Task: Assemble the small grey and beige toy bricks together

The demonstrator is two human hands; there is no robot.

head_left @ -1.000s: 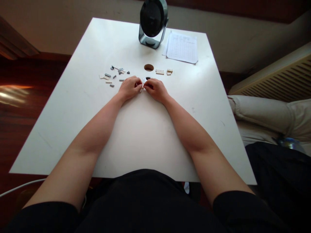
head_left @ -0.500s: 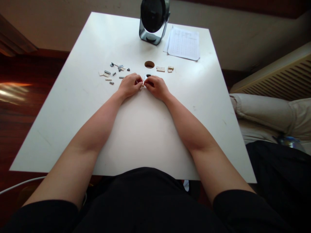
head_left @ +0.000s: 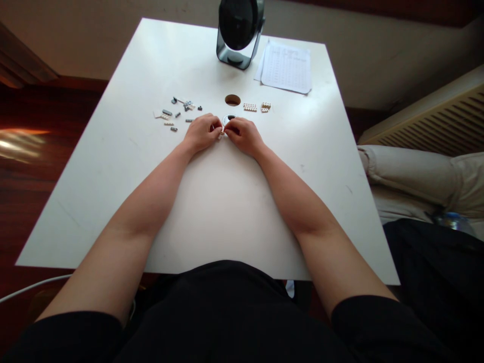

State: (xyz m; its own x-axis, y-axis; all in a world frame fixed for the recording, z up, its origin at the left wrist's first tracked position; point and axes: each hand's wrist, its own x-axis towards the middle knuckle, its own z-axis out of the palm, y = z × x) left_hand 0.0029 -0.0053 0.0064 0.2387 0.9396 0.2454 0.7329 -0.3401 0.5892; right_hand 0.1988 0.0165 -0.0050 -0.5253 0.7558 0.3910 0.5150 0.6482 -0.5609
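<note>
My left hand and my right hand meet over the middle of the white table. Thumb and fingers of both are pinched on a small white building brick, mostly covered by the fingertips. Just behind the fingers lies a round ring-shaped piece, white with a dark centre and partly hidden by my right hand. Loose grey building bricks and white ones are scattered to the left. Studded white plates lie beyond my right hand, with another white piece beside them.
A round hole opens in the tabletop behind the hands. At the back stand a black fan-like device on a bracket and printed sheets. A person's leg in light trousers is at the right, beside the table.
</note>
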